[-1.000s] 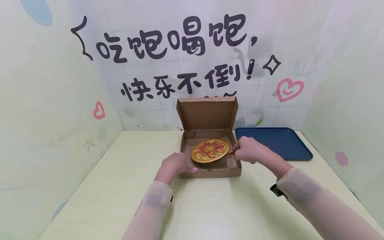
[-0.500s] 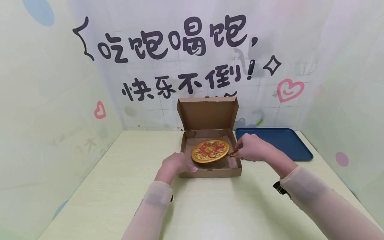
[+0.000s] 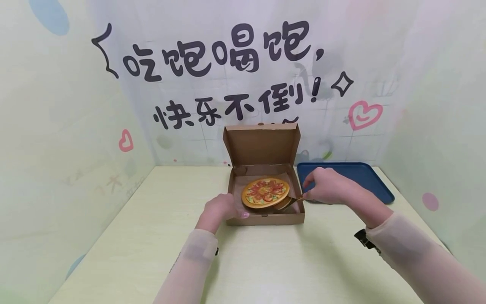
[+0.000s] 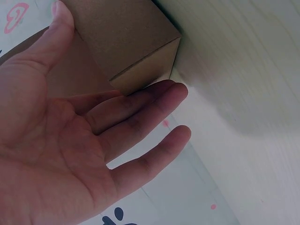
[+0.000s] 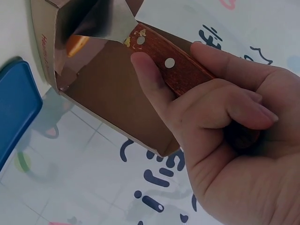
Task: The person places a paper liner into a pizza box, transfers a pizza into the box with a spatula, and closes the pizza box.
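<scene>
1. Wall: lettered, behind everything.
2. Table: pale, bearing box and tray.
3. Box: lid raised at the back; its right side stands between pizza and tray.
4. Tray: blue, partly hidden by the right hand.
5. Pizza: inside the box.
6. Left hand: fingers extended, at the box's left front corner.
7. Right hand: fingers curled round the spatula's handle.
8. Spatula: blade at the pizza's right edge.

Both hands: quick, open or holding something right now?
Left hand: open, fingers fairly straight, at the near left corner of the cardboard box.
Right hand: closed, holding a wooden-handled spatula.
</scene>
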